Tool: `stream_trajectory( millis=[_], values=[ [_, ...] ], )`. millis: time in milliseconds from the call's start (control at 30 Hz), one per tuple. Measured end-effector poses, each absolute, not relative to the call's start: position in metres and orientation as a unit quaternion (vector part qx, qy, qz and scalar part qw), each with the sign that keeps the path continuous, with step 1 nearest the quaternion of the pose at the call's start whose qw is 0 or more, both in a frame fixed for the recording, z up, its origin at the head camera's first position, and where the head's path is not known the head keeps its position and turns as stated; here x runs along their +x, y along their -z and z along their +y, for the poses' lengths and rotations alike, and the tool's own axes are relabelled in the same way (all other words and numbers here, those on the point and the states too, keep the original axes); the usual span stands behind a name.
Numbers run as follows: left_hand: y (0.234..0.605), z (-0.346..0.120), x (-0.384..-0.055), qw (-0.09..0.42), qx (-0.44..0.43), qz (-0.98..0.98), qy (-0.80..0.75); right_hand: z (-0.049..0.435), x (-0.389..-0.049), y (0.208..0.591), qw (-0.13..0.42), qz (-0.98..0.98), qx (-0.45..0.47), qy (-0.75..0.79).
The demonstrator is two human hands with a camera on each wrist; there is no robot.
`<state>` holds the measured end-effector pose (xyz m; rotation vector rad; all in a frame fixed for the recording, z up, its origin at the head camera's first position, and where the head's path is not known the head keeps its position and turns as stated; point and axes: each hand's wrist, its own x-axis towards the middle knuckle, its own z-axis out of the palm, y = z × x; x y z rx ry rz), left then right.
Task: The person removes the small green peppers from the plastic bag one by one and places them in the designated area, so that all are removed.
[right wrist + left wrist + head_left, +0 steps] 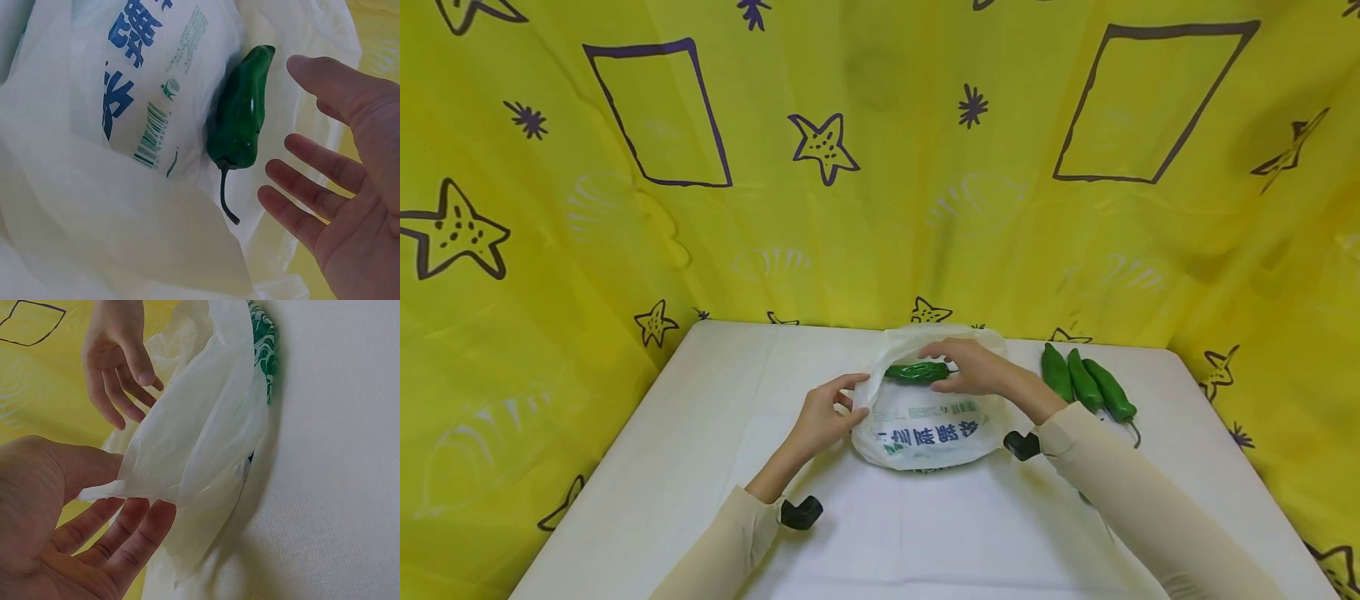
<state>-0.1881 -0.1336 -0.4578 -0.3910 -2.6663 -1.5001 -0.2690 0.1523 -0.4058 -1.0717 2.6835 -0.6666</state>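
A thin white plastic bag (925, 454) with blue and green print lies on the table, its mouth spread apart. Inside it rests one green pepper (240, 112), its dark stem pointing toward the right side in the head view. My left hand (822, 419) pinches the bag's left rim between thumb and fingers, as the left wrist view shows the film (187, 437) drawn out taut from there. Over the bag's mouth, my right hand (973, 367) holds nothing; its fingers are spread and relaxed close beside the pepper, apart from it in the right wrist view.
Three more green peppers (1085, 379) lie side by side on the white table (647, 467), right of the bag and next to the right forearm. A yellow curtain (880, 217) with drawn starfish closes off the back and both sides.
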Motion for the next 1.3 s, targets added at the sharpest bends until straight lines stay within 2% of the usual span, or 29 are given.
stream_trajectory(
  millis=[700,1300],
  values=[
    [0.458,-0.135,-0.189,0.032,-0.139,-0.862,0.487,0.133,-0.283,0.425,0.105,0.91,-0.324,0.237],
    [0.457,-0.135,-0.188,0.034,-0.14,-0.864,0.483,0.126,-0.285,0.429,0.107,0.908,-0.332,0.231]
  ],
)
